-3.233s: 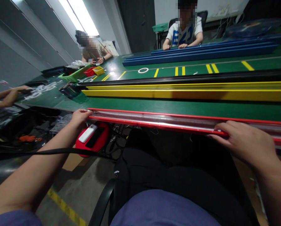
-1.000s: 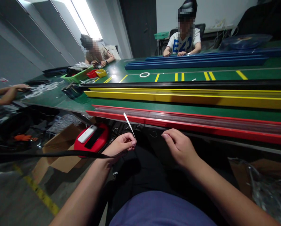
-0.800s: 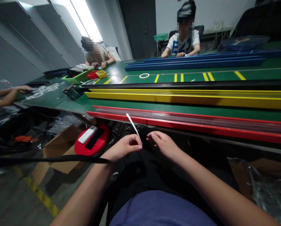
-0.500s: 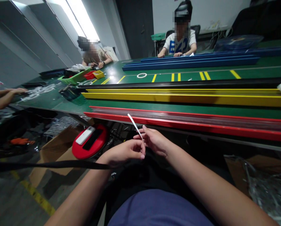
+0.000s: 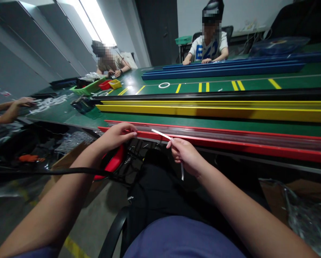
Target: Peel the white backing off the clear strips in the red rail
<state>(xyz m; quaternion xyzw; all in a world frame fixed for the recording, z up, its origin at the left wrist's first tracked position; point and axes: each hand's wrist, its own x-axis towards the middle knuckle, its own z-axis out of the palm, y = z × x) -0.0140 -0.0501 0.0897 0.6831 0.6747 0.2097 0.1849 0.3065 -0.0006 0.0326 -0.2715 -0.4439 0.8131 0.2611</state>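
My right hand (image 5: 184, 154) is closed in a pinch on a thin white strip (image 5: 162, 134). One end of the strip points left across the near wall of the red channel (image 5: 216, 144), and the other hangs below my fingers. At the left end of that channel is my left hand (image 5: 119, 135), its thumb and fingers slightly apart with nothing visible between them. Whether it touches the channel I cannot tell.
Beyond the red channel lie a yellow channel (image 5: 203, 111) and a black one (image 5: 192, 96). Blue channels (image 5: 222, 71) lie farther back near two people. A green bin (image 5: 89, 87) stands left, and a red stool (image 5: 114, 163) sits under the table edge.
My hands have moved apart. The left has gone up and left to the red channel, away from the strip. The right keeps the strip, which now points more to the left.
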